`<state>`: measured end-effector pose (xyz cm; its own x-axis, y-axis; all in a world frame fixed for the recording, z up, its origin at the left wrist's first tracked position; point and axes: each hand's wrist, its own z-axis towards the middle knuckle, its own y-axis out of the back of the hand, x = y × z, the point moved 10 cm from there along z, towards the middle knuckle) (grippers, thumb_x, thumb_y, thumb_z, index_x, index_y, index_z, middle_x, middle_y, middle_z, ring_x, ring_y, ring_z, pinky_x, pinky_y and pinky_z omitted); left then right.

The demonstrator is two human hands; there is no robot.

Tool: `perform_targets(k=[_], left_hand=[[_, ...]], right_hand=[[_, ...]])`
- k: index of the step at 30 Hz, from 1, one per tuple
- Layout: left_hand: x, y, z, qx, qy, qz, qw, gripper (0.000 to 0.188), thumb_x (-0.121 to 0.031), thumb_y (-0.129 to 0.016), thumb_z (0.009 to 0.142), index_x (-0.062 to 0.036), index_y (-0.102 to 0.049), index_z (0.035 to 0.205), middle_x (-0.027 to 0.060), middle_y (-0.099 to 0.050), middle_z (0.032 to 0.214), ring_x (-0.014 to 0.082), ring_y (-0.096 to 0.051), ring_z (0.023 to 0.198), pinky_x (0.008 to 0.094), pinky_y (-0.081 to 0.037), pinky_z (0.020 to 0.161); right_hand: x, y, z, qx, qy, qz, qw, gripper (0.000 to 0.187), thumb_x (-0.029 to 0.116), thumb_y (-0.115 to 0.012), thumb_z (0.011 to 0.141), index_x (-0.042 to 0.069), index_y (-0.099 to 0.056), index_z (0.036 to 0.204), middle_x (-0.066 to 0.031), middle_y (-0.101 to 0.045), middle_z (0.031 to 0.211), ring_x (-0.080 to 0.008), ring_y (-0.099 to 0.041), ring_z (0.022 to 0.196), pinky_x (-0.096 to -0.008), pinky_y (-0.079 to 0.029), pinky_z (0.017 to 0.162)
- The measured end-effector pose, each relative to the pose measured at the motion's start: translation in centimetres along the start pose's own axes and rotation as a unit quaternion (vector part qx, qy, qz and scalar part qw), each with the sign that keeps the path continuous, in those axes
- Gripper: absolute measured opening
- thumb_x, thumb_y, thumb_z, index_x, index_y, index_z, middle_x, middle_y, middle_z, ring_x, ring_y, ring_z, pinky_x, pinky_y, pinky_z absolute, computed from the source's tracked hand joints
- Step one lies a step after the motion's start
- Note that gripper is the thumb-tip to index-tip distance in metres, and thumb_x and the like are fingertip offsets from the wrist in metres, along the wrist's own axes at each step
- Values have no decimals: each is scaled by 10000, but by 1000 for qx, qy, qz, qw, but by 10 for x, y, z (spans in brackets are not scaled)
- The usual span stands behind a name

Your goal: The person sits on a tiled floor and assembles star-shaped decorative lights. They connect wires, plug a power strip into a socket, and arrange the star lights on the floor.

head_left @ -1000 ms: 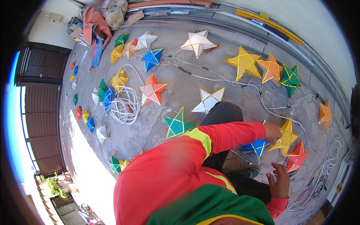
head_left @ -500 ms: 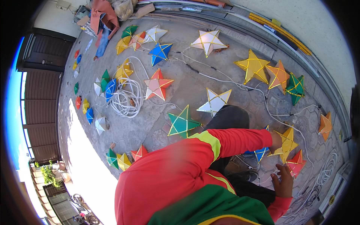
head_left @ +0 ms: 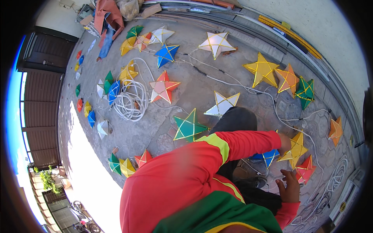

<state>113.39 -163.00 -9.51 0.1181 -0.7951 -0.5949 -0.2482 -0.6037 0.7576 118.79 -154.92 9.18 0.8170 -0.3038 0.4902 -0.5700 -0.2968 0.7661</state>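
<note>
My left hand (head_left: 285,143) is at the left edge of a yellow star lantern (head_left: 296,148) with gold trim. Its fingers are hidden, so any grip on the star cannot be seen. A blue star lantern (head_left: 268,156) lies beside that wrist, partly covered by my red sleeve. Nearer to me, my right hand (head_left: 290,187) hovers with bent, parted fingers and nothing visible in them. Just past its fingertips lies a red star lantern (head_left: 305,169). My bent left knee (head_left: 237,118) rises next to a white star lantern (head_left: 223,103).
More star lanterns, such as a green one (head_left: 189,126) and an orange one (head_left: 335,131), lie about the paved ground. White cable (head_left: 233,82) links several; one coil (head_left: 130,103) sits left, another (head_left: 338,174) right. Long pipes and bars (head_left: 287,35) line the wall.
The view has shifted very slightly. My right hand has moved a little to the left, away from the red star. My left hand stays beside the yellow star.
</note>
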Motion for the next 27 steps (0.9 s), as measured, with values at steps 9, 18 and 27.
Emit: perform_targets(k=[9,18,27], left_hand=[[3,-1,-2,0,1,-6,1000,387,-401,-754,769,-103,-749,1015,136,-730,974,342,-695,940,469,-544,781],[16,-10,-3,28,8,7,1000,441,-386,-749,777,-110,-704,1119,130,-719,1041,341,-681,994,465,-540,831],[5,-21,12,45,-15,-9,999,438,-384,-761,770,-99,-706,1098,144,-715,1032,347,-685,972,469,-539,825]], right_hand=[[11,-1,2,-10,11,-1,1000,400,127,-729,801,43,-614,1174,-153,-617,1009,-313,-636,833,-412,-497,724],[17,3,6,-15,0,-13,1000,388,137,-728,811,61,-615,1174,-136,-610,999,-310,-630,841,-415,-497,728],[4,6,-2,-17,-37,9,999,378,136,-730,813,50,-618,1164,-151,-625,1040,-382,-623,950,-439,-498,786]])
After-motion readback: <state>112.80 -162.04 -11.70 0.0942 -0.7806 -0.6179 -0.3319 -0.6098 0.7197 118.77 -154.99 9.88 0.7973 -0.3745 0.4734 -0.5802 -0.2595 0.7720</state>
